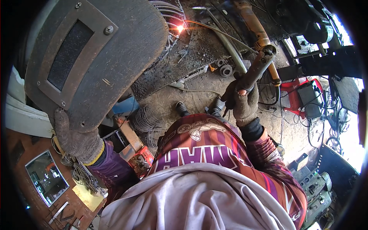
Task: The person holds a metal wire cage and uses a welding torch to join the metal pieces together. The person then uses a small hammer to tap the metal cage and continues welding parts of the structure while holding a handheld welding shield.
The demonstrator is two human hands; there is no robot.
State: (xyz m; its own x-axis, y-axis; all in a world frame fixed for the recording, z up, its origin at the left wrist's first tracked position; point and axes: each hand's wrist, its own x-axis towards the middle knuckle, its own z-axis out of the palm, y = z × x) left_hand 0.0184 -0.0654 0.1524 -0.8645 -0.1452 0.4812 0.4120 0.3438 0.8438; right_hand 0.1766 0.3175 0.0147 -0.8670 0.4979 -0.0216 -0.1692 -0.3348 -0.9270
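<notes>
My left hand, in a knitted work glove, holds the lower edge of a dark welding shield with a dark window, raised at the upper left. My right hand, also gloved with a bare fingertip showing, is closed round a welding electrode holder. From its jaw a thin electrode reaches left across the metal worktable. A bright arc glows near its tip, against curved wire rods. The shield hides part of this wire piece.
An orange corded power tool lies beyond the holder. Thick metal rings sit near the table edge. Stacked wire rings stand by my feet. At right are a red plastic stool, cables and a green-grey machine.
</notes>
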